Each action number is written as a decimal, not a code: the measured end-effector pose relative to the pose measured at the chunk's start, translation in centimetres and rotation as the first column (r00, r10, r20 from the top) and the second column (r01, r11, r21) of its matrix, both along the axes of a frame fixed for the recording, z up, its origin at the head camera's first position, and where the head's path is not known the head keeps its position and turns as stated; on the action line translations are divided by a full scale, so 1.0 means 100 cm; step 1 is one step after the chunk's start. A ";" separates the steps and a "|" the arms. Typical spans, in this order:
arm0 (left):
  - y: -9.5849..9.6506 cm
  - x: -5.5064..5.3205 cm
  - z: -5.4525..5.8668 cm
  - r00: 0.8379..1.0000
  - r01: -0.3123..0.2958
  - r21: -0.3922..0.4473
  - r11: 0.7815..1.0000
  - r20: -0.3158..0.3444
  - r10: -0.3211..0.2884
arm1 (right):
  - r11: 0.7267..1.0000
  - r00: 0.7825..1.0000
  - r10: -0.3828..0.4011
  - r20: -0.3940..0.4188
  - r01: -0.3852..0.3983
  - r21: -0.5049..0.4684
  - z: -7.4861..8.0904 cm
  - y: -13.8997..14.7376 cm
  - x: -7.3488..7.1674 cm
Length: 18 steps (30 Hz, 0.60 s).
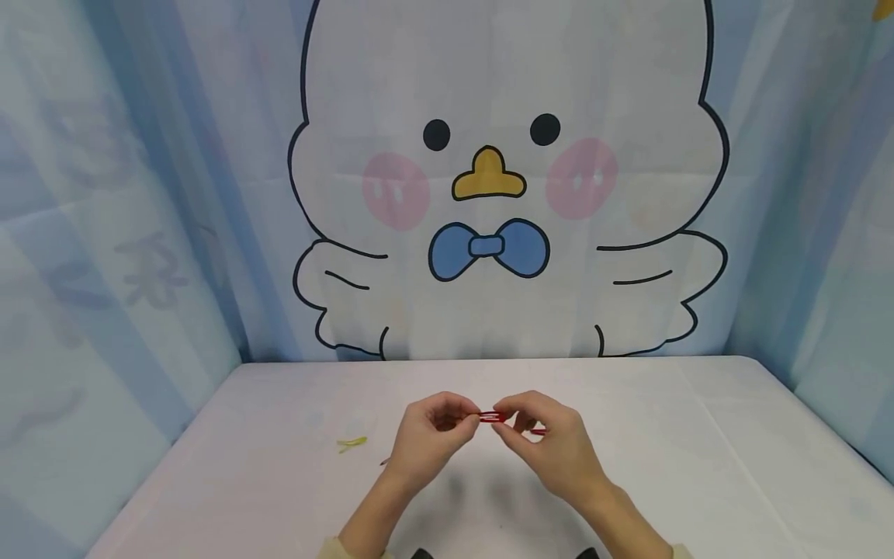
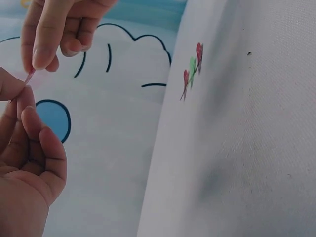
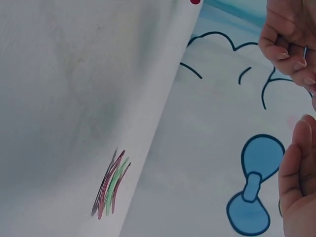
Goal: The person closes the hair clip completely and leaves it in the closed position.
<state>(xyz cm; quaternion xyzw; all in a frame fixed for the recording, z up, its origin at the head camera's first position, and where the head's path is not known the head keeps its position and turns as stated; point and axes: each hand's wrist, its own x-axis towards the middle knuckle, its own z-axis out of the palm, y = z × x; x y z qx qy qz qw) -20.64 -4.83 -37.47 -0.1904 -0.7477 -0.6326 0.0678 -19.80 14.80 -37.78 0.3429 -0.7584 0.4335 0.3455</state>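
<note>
A slim red hair clip (image 1: 492, 417) is held level above the table between both hands. My left hand (image 1: 434, 436) pinches its left end between thumb and forefinger. The right hand (image 1: 552, 439) has thumb and forefinger at the other end, its remaining fingers curled loosely. From the left wrist, the clip (image 2: 30, 76) shows edge-on between the fingertips of the left hand (image 2: 30, 153) and right hand (image 2: 61, 32). In the right wrist view the fingertips and the clip fall outside the frame; the right hand (image 3: 299, 182) and left hand (image 3: 291, 49) appear only partly.
On the white table (image 1: 698, 458) lies a yellow-green clip (image 1: 351, 444), left of the hands. Another red clip (image 1: 538, 432) shows past the right fingers. The right wrist view has several clips side by side, among them a green clip (image 3: 116, 186). A cartoon-printed curtain (image 1: 489, 310) stands behind.
</note>
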 end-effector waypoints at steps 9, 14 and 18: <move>-0.003 0.000 0.002 0.999 0.037 0.003 0.999 0.000 -0.037 | 1.000 0.999 0.009 -0.034 -0.009 0.021 0.002 0.000 -0.001; -0.005 -0.003 0.002 0.998 0.061 0.003 0.998 -0.012 -0.061 | 1.000 0.999 -0.012 -0.041 0.013 0.028 0.002 0.001 -0.001; -0.007 -0.004 0.003 0.997 0.072 -0.011 0.997 -0.008 -0.072 | 0.999 0.999 -0.009 -0.043 0.011 0.033 0.002 0.001 -0.002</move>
